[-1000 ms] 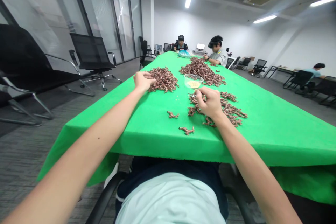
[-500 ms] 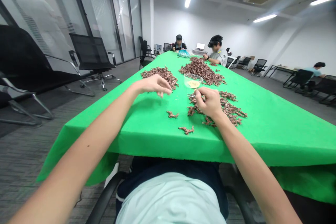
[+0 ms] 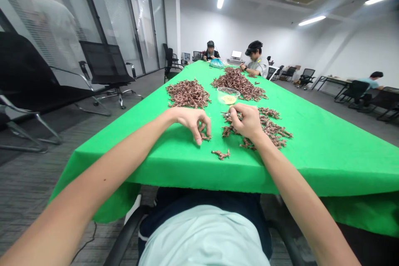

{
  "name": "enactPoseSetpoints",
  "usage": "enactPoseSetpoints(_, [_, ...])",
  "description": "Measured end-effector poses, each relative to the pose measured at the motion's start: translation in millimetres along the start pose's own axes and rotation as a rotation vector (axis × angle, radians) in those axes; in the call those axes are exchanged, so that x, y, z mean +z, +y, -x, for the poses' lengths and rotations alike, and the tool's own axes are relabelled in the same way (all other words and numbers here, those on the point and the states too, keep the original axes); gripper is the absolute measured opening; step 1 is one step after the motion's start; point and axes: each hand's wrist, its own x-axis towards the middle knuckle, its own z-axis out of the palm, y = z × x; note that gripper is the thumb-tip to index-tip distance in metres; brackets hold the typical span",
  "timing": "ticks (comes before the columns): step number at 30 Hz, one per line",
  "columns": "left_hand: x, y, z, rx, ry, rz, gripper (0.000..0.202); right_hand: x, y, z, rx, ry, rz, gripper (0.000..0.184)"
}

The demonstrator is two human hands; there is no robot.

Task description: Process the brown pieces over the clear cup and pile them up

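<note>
Loosely parted, left hand [image 3: 191, 119] frames a knobbly brown figurine [image 3: 205, 137]; right hand [image 3: 247, 120] pinches a metal tool [image 3: 225, 114].

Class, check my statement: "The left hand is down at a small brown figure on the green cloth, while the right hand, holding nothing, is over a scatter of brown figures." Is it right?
Not quite: the right hand is not empty. The head view shows a slim metal tool in its fingers. The rest stands.
</note>
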Motion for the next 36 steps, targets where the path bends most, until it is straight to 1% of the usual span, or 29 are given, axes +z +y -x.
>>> enactPoseSetpoints(3, [3.3, 2, -1, 0.003, 0.007, -0.013, 0.036, 0, 0, 0, -0.008, 0.002, -0.003, 0.031])
enactPoseSetpoints(5, [5.8, 3, -2, 0.016, 0.014, 0.026, 0.030, -1, -1, -1, -0.009, 0.001, 0.000, 0.035])
enactPoseSetpoints(8, [8.2, 2, -4, 0.042, -0.015, 0.091, 0.022, -2, -3, -1, -0.015, 0.004, -0.015, 0.040])
enactPoseSetpoints(11, [8.1, 0, -5, 0.031, 0.002, 0.086, 0.018, -2, -4, -1, -0.015, 0.013, -0.035, 0.040])
enactPoseSetpoints(14, [6.5, 0, -5, 0.027, 0.084, 0.084, 0.019, -2, -3, -1, -0.007, 0.007, -0.033, 0.039])
enactPoseSetpoints(16, [5.5, 1, -6, 0.046, 0.140, 0.126, 0.023, -2, -3, -1, -0.012, 0.006, -0.034, 0.039])
enactPoseSetpoints(20, [5.3, 0, -8, 0.099, 0.270, 0.267, 0.029, -3, -5, -1, 0.001, 0.030, -0.025, 0.040])
enactPoseSetpoints(24, [7.3, -3, -12, 0.125, 0.433, 0.440, 0.045, -3, -4, -1, 0.044, 0.067, -0.005, 0.043])
enactPoseSetpoints(28, [9.7, -2, -14, 0.170, 0.529, 0.530, 0.052, -1, -1, -1, 0.078, 0.073, 0.011, 0.043])
enactPoseSetpoints(32, [11.3, -1, -16, 0.187, 0.624, 0.546, 0.053, -1, -1, -1, 0.105, 0.060, 0.010, 0.043])
enactPoseSetpoints(36, [12.2, -1, -17, 0.190, 0.679, 0.555, 0.054, -1, -3, -2, 0.123, 0.042, 0.008, 0.042])
